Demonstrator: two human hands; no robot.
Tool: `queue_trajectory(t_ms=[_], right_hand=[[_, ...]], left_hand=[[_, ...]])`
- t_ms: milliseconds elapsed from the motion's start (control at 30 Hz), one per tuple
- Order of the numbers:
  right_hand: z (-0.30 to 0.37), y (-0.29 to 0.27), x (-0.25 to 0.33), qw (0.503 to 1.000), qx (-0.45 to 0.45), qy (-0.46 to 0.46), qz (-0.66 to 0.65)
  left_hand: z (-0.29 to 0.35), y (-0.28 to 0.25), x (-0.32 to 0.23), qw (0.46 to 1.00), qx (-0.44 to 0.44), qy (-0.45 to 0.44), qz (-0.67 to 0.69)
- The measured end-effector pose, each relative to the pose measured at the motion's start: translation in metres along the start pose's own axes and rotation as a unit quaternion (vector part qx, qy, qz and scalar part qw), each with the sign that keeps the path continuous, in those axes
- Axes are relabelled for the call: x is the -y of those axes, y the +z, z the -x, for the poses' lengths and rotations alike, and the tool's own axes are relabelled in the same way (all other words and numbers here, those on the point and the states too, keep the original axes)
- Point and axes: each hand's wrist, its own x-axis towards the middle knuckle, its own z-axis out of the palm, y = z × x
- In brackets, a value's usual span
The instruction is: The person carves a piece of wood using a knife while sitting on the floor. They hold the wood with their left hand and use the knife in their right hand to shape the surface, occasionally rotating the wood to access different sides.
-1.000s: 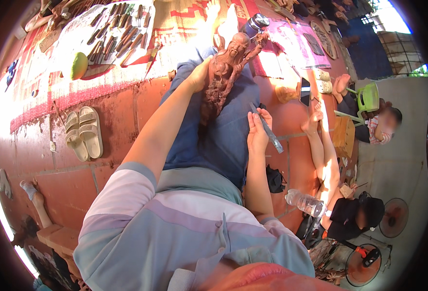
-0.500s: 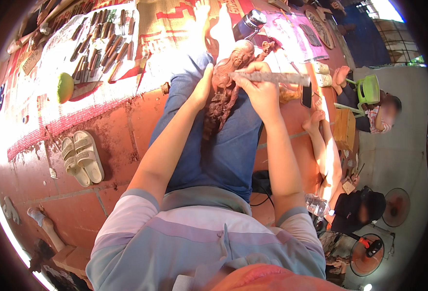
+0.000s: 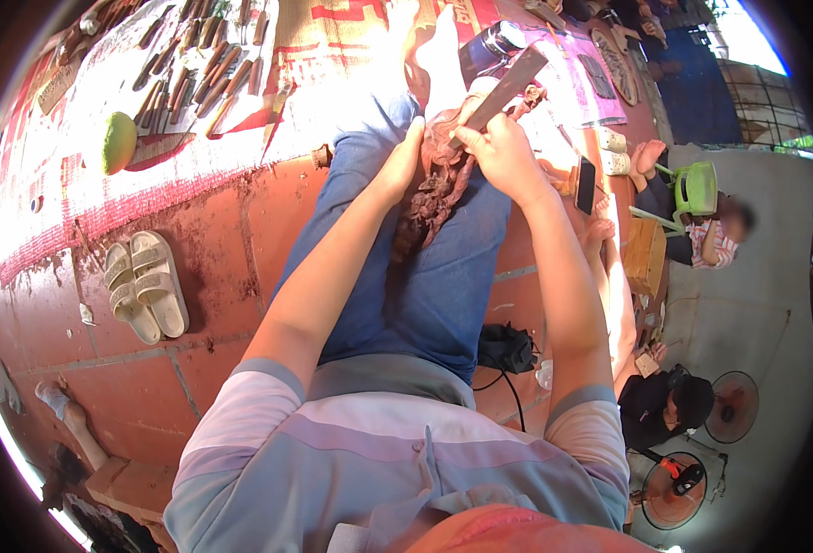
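A reddish-brown carved wooden figure point(image 3: 431, 194) rests tilted between my thighs, on blue jeans. My left hand point(image 3: 401, 168) is closed against its left side and steadies it. My right hand point(image 3: 506, 158) pinches the lower end of a flat, dark brown strip point(image 3: 514, 85), which looks like folded sandpaper. The strip slants up and to the right, over the upper part of the figure, and hides some of it. Its lower end lies close to the carving; whether it touches I cannot tell.
Several carving chisels point(image 3: 211, 78) lie on a white cloth at far left, near a green fruit point(image 3: 119, 143). A dark flask point(image 3: 494, 46) stands beyond my feet. Sandals point(image 3: 147, 286) lie on the tiles. A phone point(image 3: 585, 186) and a seated person's bare legs are at right.
My right hand has turned the strip from level to steeply slanted up and right. My left hand stays on the figure. The whole view has shifted slightly.
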Motion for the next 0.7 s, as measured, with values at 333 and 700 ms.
queue_trajectory(t_ms=[333,700], right_hand=[[0.013,0.008,-0.001,0.999,-0.001,-0.003,-0.033],[0.008,0.005,-0.001,0.997,-0.015,0.030,-0.076]], left_hand=[[-0.007,-0.002,0.010,0.999,0.004,0.040,-0.016],[0.001,0.003,0.004,0.999,-0.012,0.030,-0.015]])
